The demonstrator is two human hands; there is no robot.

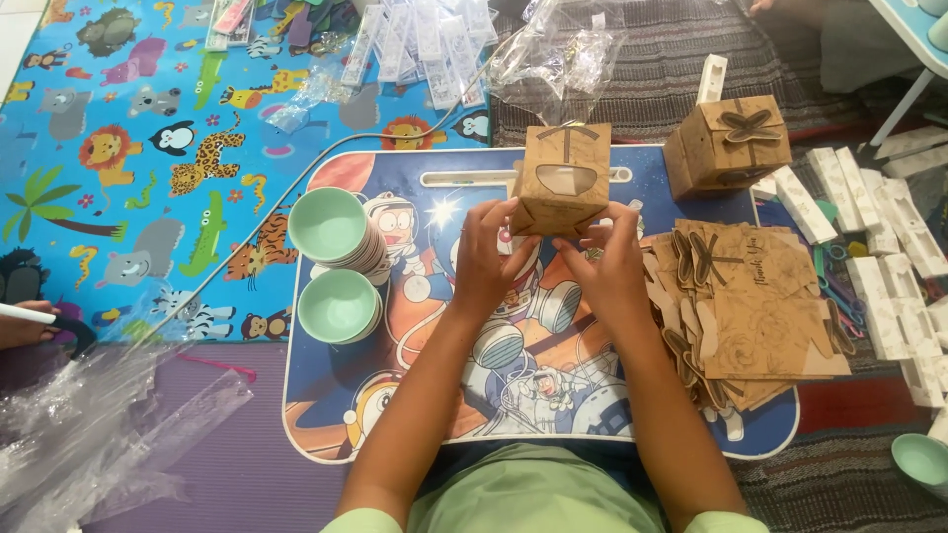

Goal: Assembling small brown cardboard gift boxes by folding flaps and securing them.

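A small brown cardboard box [563, 178] with an oval window is held up over a cartoon-printed lap table [434, 395]. My left hand [489, 259] grips its lower left corner and my right hand [607, 262] grips its lower right corner. To the right lies a pile of flat brown box blanks [755, 311] with butterfly-shaped tabs. Two stacks of mint green bowls [331, 225] stand on the table's left side, the second [338, 304] just in front of the first.
A finished brown box [731, 143] stands beyond the table's right corner. White rectangular pieces [889, 257] lie at the right with scissors. Clear plastic bags [553, 54] lie behind, more [109, 424] at lower left. Another person's hand [25, 324] shows at the left edge.
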